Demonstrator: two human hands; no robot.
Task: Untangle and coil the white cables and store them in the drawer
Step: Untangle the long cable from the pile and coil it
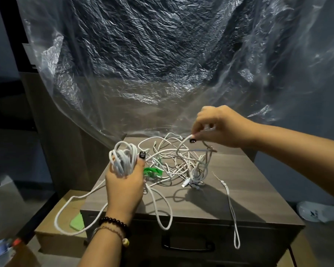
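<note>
**Strand Separation Over the Cabinet Top**

While the left hand (123,182) grips a finished coil (121,158) at frame centre-left, the right hand (218,126) pinches one white strand (183,142) lifted from the tangle (177,164). The tangle lies between both hands on the cabinet top (239,189), nearer the right hand. The pinched strand runs down and left into the knot. The drawer (187,245), lower centre, appears closed.
</note>
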